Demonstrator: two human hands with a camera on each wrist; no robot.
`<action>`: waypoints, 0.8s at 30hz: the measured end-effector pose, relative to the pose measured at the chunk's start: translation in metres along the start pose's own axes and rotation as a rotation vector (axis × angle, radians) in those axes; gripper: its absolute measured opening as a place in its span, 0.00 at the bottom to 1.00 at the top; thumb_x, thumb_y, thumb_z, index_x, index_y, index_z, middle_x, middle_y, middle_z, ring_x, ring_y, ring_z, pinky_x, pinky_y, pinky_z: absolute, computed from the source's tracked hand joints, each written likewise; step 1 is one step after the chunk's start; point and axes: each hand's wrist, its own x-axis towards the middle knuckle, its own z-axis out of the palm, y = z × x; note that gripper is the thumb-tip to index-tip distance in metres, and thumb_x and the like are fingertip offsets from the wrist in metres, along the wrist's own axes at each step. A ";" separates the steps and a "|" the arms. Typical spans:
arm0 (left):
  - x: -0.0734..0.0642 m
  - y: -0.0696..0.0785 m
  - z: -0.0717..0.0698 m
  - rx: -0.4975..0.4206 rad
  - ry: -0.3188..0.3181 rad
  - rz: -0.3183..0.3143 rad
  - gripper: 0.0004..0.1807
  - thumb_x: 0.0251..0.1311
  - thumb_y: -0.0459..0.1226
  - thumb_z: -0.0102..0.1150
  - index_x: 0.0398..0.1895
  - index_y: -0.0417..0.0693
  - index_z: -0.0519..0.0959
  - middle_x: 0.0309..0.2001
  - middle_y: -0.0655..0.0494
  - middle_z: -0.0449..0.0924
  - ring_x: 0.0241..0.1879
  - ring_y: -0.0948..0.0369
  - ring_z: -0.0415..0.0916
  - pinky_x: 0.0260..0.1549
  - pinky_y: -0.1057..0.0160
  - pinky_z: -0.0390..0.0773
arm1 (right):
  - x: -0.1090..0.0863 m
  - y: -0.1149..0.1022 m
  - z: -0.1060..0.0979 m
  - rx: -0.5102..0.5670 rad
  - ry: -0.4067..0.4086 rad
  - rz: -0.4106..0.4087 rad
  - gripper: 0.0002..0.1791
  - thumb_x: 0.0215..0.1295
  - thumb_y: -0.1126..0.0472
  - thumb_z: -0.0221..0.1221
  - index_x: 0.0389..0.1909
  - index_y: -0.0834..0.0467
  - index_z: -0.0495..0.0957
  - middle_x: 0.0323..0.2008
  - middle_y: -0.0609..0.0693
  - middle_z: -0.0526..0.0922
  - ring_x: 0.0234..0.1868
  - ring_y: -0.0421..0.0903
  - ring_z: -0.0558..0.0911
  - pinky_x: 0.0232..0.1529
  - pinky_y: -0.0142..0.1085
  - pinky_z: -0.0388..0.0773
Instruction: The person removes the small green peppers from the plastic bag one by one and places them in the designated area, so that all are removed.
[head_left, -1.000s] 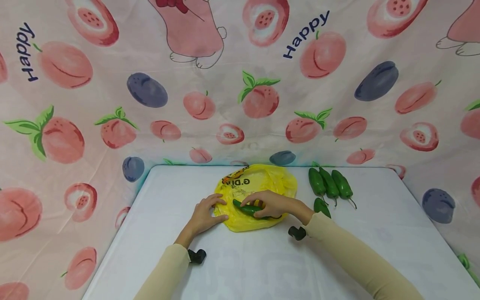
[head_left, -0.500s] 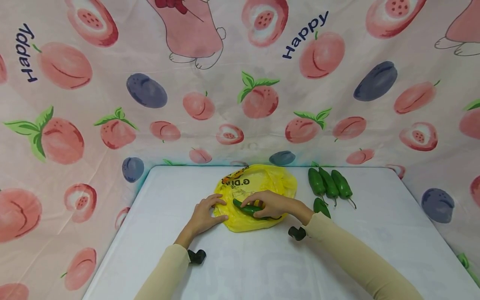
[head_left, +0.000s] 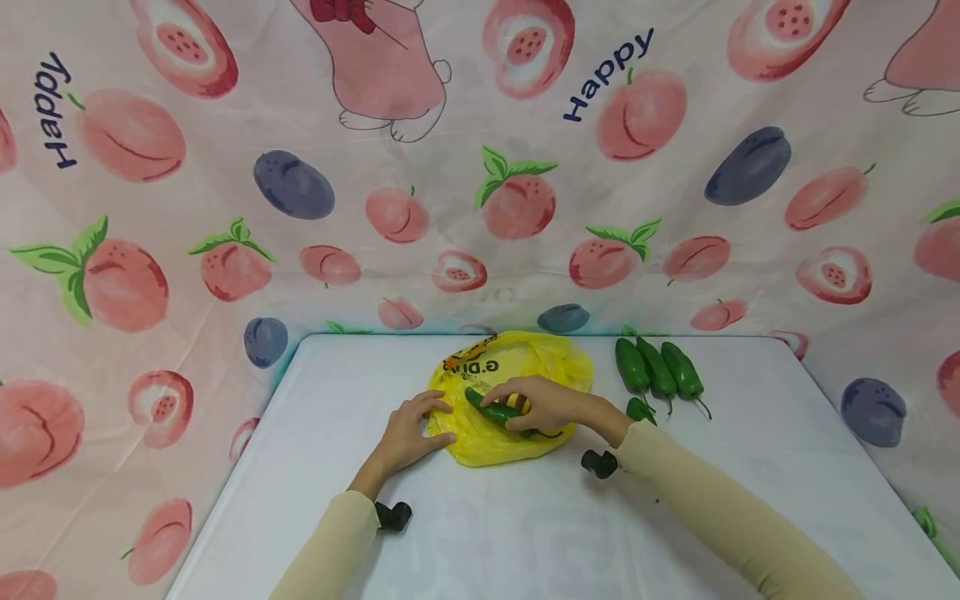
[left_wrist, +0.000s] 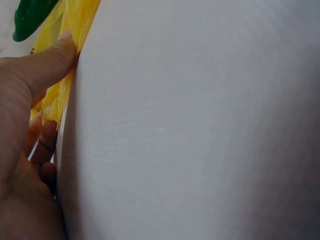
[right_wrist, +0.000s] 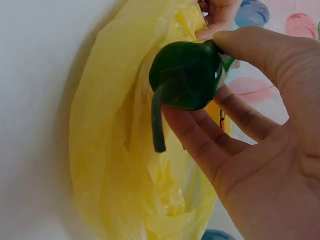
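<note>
A green chili pepper (head_left: pixel 492 409) is pinched between the thumb and fingers of my right hand (head_left: pixel 549 404), over the yellow plastic bag (head_left: pixel 487 450) lying flat on the table. In the right wrist view the pepper's stem end (right_wrist: pixel 182 75) faces the camera, its stem bent downward. My left hand (head_left: pixel 409 429) rests at the bag's left edge with thumb and fingers spread. The left wrist view shows its thumb (left_wrist: pixel 52 62) lying on the yellow plastic, and the pepper's tip (left_wrist: pixel 30 17) above it.
Several green peppers (head_left: pixel 660 371) lie at the back right of the white table (head_left: pixel 480 533). Another pepper (head_left: pixel 640 410) is partly covered by my right forearm. A fruit-printed cloth (head_left: pixel 450 200) hangs behind the table and along its sides.
My right hand has risen slightly with the pepper, whose tip points up a little more. The right sleeve now covers more of the nearest loose pepper. My left hand stays put.
</note>
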 end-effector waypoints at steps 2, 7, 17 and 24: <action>0.000 0.000 0.000 0.000 0.002 0.000 0.22 0.56 0.49 0.77 0.53 0.59 0.83 0.71 0.55 0.71 0.64 0.50 0.70 0.68 0.40 0.60 | -0.001 -0.001 -0.002 0.001 0.012 -0.007 0.26 0.68 0.63 0.67 0.65 0.43 0.78 0.64 0.46 0.78 0.52 0.45 0.80 0.54 0.40 0.81; 0.000 0.000 0.001 -0.005 0.004 0.000 0.22 0.56 0.49 0.77 0.53 0.59 0.83 0.71 0.55 0.71 0.64 0.50 0.70 0.69 0.40 0.60 | -0.004 -0.001 -0.006 0.016 0.038 -0.046 0.26 0.68 0.62 0.67 0.66 0.46 0.77 0.63 0.48 0.78 0.53 0.46 0.81 0.52 0.39 0.82; -0.001 -0.002 0.003 -0.009 0.009 0.002 0.23 0.56 0.50 0.77 0.53 0.59 0.83 0.71 0.56 0.71 0.64 0.50 0.70 0.69 0.40 0.60 | -0.017 -0.001 -0.015 0.061 0.079 -0.083 0.25 0.68 0.62 0.67 0.65 0.51 0.77 0.62 0.51 0.80 0.56 0.53 0.80 0.53 0.46 0.82; 0.000 -0.001 0.001 -0.012 0.008 -0.002 0.22 0.56 0.49 0.77 0.54 0.60 0.83 0.72 0.56 0.70 0.65 0.50 0.69 0.69 0.41 0.59 | -0.031 0.007 -0.023 0.043 0.126 -0.096 0.26 0.68 0.59 0.68 0.65 0.50 0.76 0.55 0.51 0.82 0.53 0.53 0.81 0.52 0.47 0.83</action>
